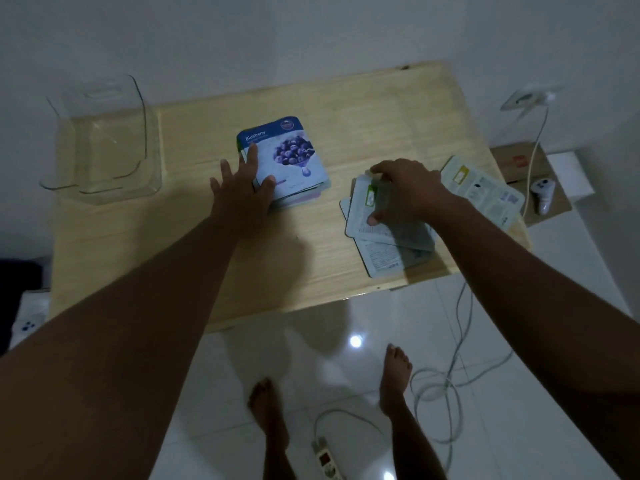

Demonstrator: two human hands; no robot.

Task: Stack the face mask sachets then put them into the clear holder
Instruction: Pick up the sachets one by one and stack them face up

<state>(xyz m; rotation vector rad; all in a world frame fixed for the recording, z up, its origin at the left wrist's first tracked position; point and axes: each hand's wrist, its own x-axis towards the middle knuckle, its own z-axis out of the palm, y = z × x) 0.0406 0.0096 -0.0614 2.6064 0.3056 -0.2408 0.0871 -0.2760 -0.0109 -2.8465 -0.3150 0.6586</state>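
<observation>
A stack of face mask sachets [294, 164] with a blue blueberry one on top lies mid-table. My left hand [240, 188] rests flat on the stack's left edge, fingers spread. To the right, several pale sachets [384, 247] lie loosely overlapped, face down. My right hand [405, 190] pinches the top sachet [363, 206] of that pile between thumb and fingers. One more sachet [485, 190] lies near the table's right edge. The clear holder [104, 143] stands empty at the table's far left corner.
The wooden table [277, 265] stands against a white wall. A cardboard box [512, 164] with a white controller [543, 195] sits to the right. Cables [446, 386] and a power strip [327, 459] lie on the tiled floor near my bare feet.
</observation>
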